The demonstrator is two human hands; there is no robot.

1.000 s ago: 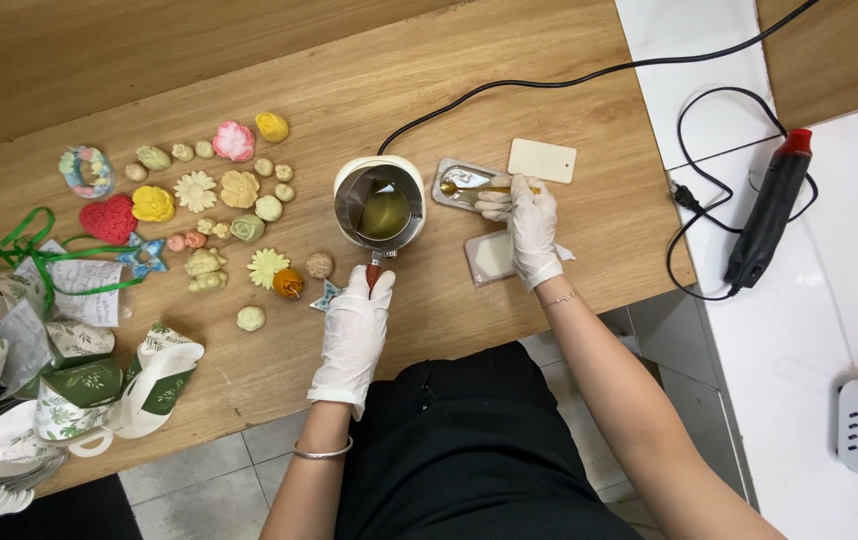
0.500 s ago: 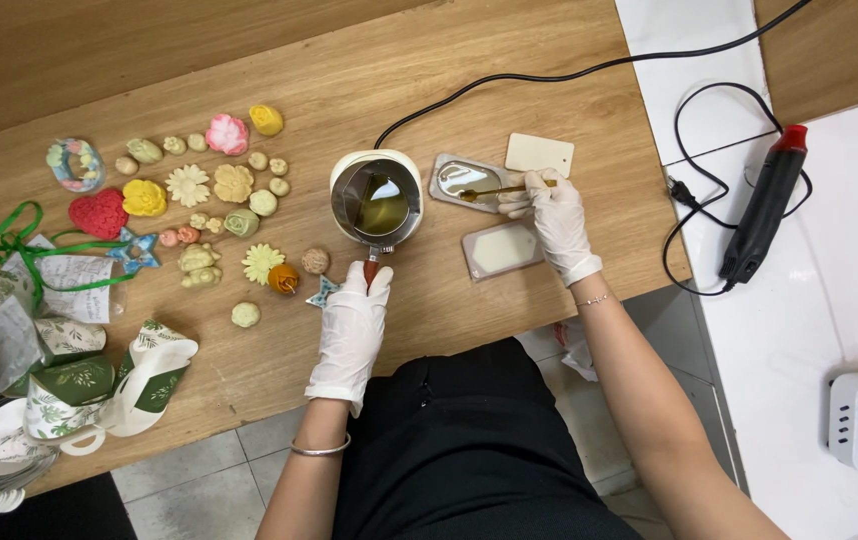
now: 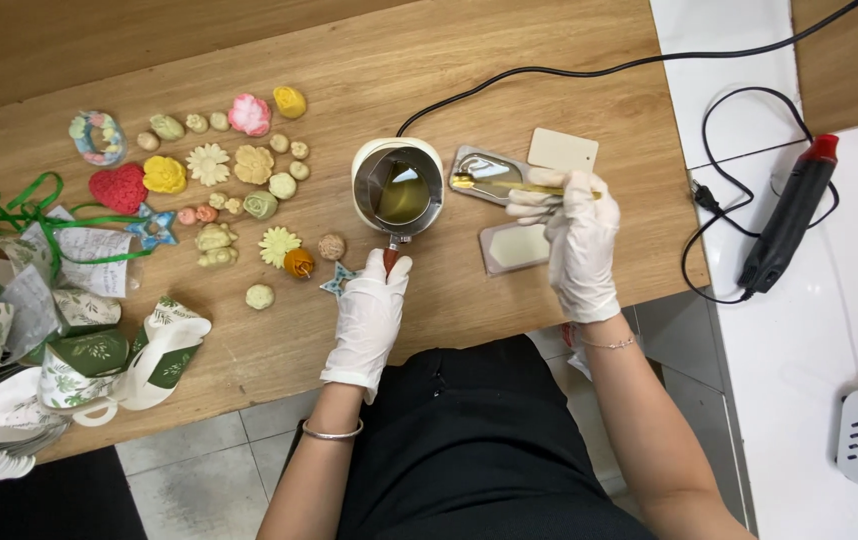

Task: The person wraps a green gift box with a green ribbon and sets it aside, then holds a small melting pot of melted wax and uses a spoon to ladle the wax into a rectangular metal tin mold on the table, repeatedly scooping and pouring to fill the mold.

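Note:
My left hand point(image 3: 371, 315), in a white glove, grips the handle of a small metal melting pot point(image 3: 398, 186) holding yellowish liquid on the wooden table point(image 3: 509, 90). My right hand point(image 3: 579, 240), also gloved, holds a thin gold spoon point(image 3: 494, 184) over a clear rectangular mould point(image 3: 489, 175). A second mould point(image 3: 514, 246) with pale filling lies just below, beside my right hand. A cream rectangular slab point(image 3: 562, 151) lies above the right hand.
Several small coloured moulded shapes point(image 3: 211, 165) lie left of the pot. Leaf-print paper bags point(image 3: 99, 350) and green ribbon point(image 3: 19, 205) fill the left edge. A black cable point(image 3: 569, 70) runs to the pot. A black and red heat tool point(image 3: 794, 210) lies on the white counter point(image 3: 819, 330).
My right hand has moved up and right from the lower mould to the upper mould with the spoon. The left hand stays at the pot handle.

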